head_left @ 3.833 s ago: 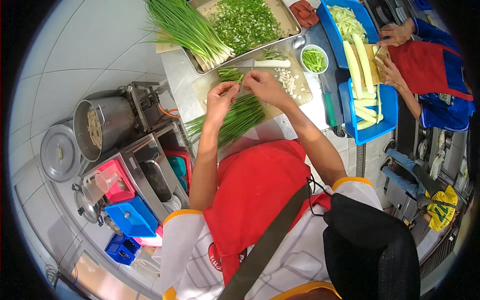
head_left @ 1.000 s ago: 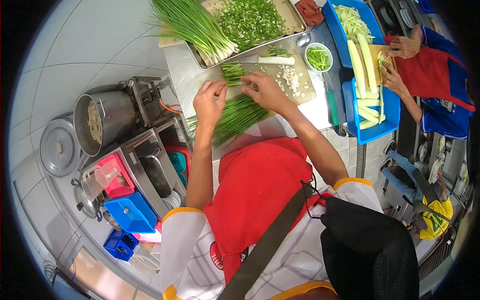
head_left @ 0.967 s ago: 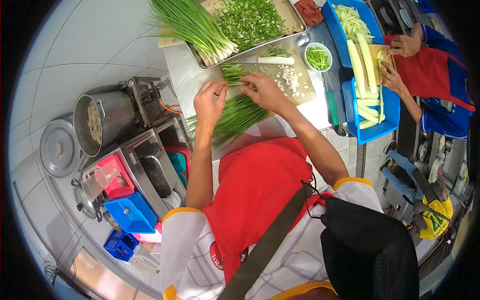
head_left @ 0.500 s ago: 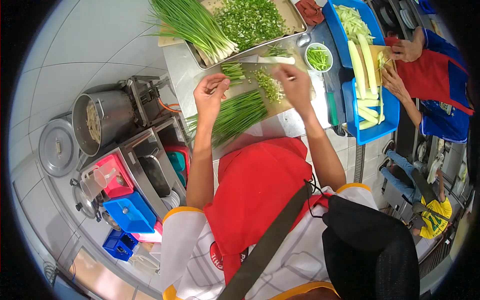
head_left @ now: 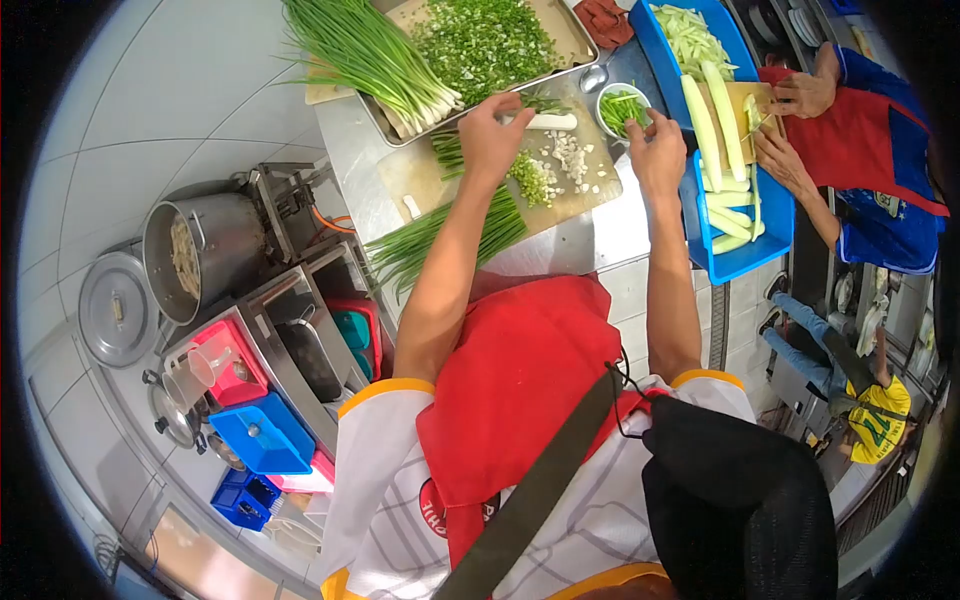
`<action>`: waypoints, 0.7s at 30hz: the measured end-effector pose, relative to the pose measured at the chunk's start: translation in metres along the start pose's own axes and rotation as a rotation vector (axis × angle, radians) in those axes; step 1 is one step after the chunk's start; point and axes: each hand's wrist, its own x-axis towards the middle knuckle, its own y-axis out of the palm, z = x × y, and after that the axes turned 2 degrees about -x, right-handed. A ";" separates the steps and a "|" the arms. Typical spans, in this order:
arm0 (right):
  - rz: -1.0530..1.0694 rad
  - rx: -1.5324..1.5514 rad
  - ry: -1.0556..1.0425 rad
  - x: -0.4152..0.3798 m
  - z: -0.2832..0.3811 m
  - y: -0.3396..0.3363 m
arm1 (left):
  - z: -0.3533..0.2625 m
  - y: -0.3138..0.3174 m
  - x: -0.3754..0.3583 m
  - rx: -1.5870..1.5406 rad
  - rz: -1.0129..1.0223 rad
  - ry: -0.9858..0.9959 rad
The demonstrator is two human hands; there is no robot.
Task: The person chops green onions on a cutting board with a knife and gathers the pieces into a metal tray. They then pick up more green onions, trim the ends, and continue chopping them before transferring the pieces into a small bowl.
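My left hand (head_left: 492, 140) is curled over the blade side of a knife (head_left: 553, 122) lying on the cutting board (head_left: 400, 172); its fingertips meet the inner end of the white handle. Whether they grip it is hidden. My right hand (head_left: 657, 158) has its fingers bent together at the rim of a white bowl (head_left: 603, 121) of cut green pieces (head_left: 622, 105). What it pinches I cannot make out. Between my hands lie chopped pale green bits (head_left: 532, 180) and chopped white bits (head_left: 572, 160). Long green stalks (head_left: 455, 235) rest along the near edge.
A metal tray (head_left: 590, 62) at the back holds chopped greens (head_left: 485, 42) and whole spring onions (head_left: 370, 60). On the right, a co-worker's hands (head_left: 785, 160) work over blue bins (head_left: 745, 262) with long peeled vegetables (head_left: 722, 120). A large pot (head_left: 225, 255) stands left.
My left hand has moved right and away from me, from the cut stalks to the knife. My right hand has moved right to the bowl, uncovering the white bits.
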 end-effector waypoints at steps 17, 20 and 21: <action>0.329 0.065 -0.656 -0.094 0.128 0.098 | 0.044 -0.109 -0.070 0.529 0.011 -0.041; 0.342 0.016 -0.672 -0.091 0.130 0.098 | 0.046 -0.110 -0.068 0.476 -0.001 -0.079; 0.343 0.013 -0.673 -0.089 0.128 0.093 | 0.049 -0.111 -0.067 0.444 -0.030 -0.109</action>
